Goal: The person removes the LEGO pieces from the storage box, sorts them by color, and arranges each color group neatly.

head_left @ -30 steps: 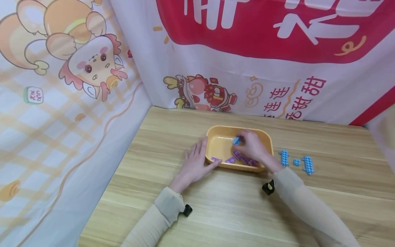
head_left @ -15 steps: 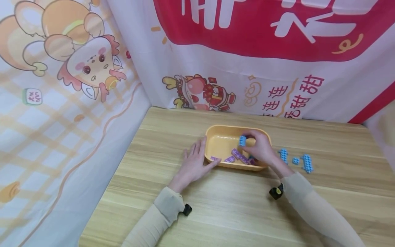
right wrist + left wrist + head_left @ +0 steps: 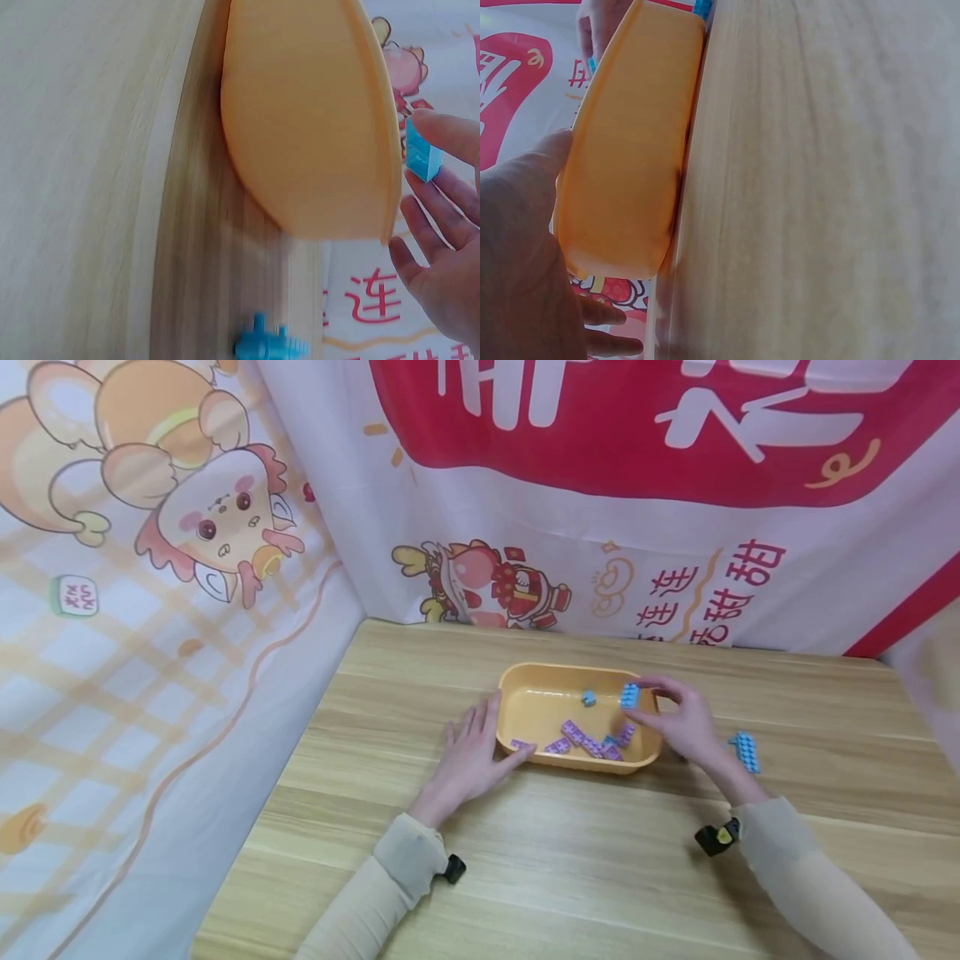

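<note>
My left hand point(image 3: 471, 760) lies with spread, straight fingers against the left end of an orange plastic basket point(image 3: 540, 670), the thumb at its front rim. In the left wrist view, the left hand point(image 3: 525, 247) touches the basket's outer wall point(image 3: 634, 135). Over the basket's right end, my right hand point(image 3: 686, 722) pinches a blue building brick point(image 3: 630, 696) between thumb and fingers. Seen from the right wrist, this brick point(image 3: 422, 154) shows its hollow side. Inside the basket lie several purple building pieces point(image 3: 572, 732) and a small blue brick point(image 3: 588, 698).
On the wooden table point(image 3: 555, 860), right of the basket, lies a blue studded building piece point(image 3: 745, 752). Printed cloth point(image 3: 480, 510) hangs along the table's back edge, and more patterned cloth point(image 3: 172, 693) borders the left side.
My right hand has moved right with the blue brick, from the basket's middle to its right end. It uncovers the small blue brick and covers loose blue pieces on the table. The left hand stays put.
</note>
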